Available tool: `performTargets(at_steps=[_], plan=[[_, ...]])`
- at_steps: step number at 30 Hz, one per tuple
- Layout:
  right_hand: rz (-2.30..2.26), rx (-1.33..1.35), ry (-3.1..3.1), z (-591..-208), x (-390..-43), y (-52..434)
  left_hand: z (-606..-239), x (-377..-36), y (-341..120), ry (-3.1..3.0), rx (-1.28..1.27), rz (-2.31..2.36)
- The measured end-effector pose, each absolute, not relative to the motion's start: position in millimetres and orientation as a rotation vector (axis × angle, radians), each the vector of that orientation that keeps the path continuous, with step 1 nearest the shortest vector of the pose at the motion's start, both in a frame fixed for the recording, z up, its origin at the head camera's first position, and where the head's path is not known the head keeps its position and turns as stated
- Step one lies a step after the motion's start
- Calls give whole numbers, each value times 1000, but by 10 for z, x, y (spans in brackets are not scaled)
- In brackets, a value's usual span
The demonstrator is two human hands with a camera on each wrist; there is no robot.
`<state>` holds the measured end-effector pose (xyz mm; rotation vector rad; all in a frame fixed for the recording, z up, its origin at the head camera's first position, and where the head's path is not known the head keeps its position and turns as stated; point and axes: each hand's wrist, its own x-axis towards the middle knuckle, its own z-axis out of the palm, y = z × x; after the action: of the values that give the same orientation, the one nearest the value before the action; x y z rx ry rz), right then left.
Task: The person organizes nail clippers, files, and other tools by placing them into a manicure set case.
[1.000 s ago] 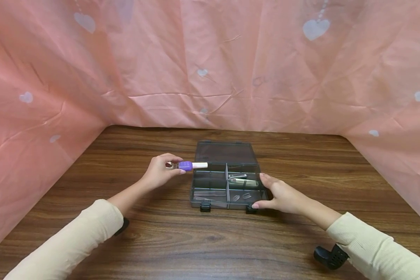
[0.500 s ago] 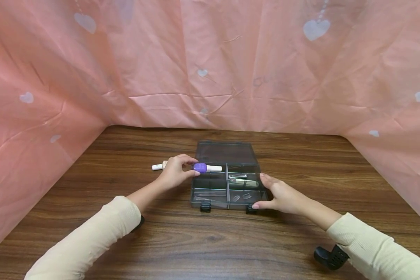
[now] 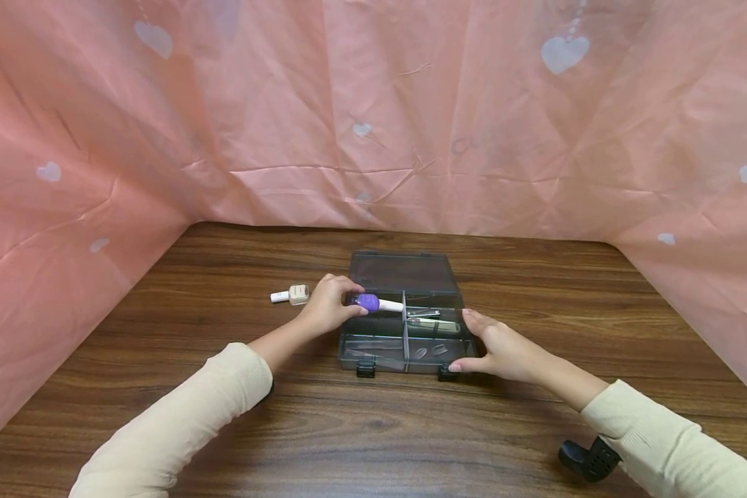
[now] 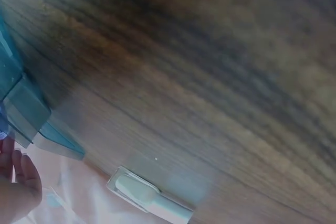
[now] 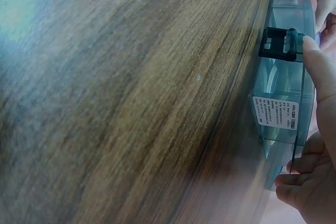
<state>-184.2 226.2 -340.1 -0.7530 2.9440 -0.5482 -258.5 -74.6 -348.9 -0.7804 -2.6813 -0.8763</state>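
Note:
My left hand pinches a purple nail polish bottle by its base, between thumb and fingers. The bottle lies nearly level over the rear left compartment of a dark see-through divided box, its white cap pointing right at the middle divider. The box lid lies folded back behind it. My right hand grips the box's right end, thumb at the front latch and fingers along the side. A silver nail clipper and a pale green long object lie in the right compartments.
A cream nail polish bottle with a white cap lies on the wooden table left of the box. Small clear pieces lie front right in the box, clear strips front left. A pink heart-patterned cloth surrounds the table.
My left hand has carried the purple bottle right and slightly down, from the box's left edge to over the rear left compartment. The cream bottle has come into view behind it. My right hand stays put.

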Motion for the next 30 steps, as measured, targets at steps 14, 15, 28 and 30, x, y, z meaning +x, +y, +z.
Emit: performTargets(at_steps=[14,15,28,30], plan=[[-547,-751,2940,-3403,-1845,2258,-3410,-2594,-698,-2898,-689,-624],[-548,-750,2938,-3403,-1846,2258,-3409,-2594,-695,-2903,-687,-633],[-553,-745,2922,-3398,-1843,2260,-3441,-2615,-916,-2633,-715,-826],[-554,-743,2923,-3396,-1841,2261,-3445,-2608,-988,-2600,-699,-842]])
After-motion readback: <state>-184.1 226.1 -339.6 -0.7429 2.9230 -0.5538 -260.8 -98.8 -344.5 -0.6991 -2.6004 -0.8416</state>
